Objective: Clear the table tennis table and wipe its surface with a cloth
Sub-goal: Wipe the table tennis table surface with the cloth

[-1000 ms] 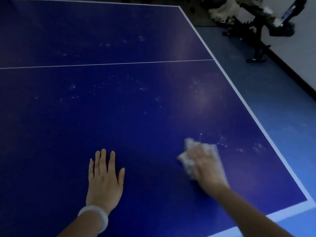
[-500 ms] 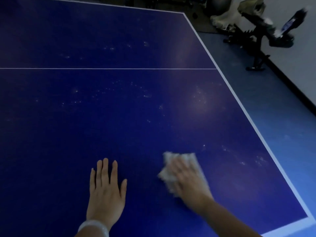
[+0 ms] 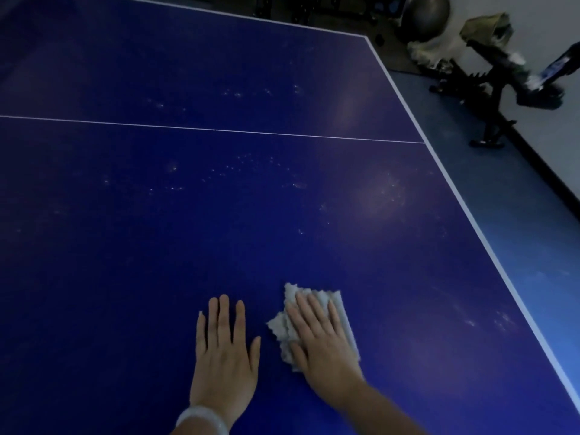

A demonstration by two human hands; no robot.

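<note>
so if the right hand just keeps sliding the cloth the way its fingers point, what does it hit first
Nothing solid, as far as this view shows. The right hand presses flat on the cloth, fingers pointing up the table. Ahead lies bare blue surface with pale specks, then the white centre line.

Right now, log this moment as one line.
phase: wiping | left hand: flat on table | right hand: pressing cloth flat

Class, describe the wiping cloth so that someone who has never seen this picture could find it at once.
Start at the big dark blue table tennis table and come to its near edge, where two hands lie flat side by side. The cloth is the pale crumpled piece pressed under the right hand. It alone is light and zigzag-edged; the left hand rests on bare blue.
</note>
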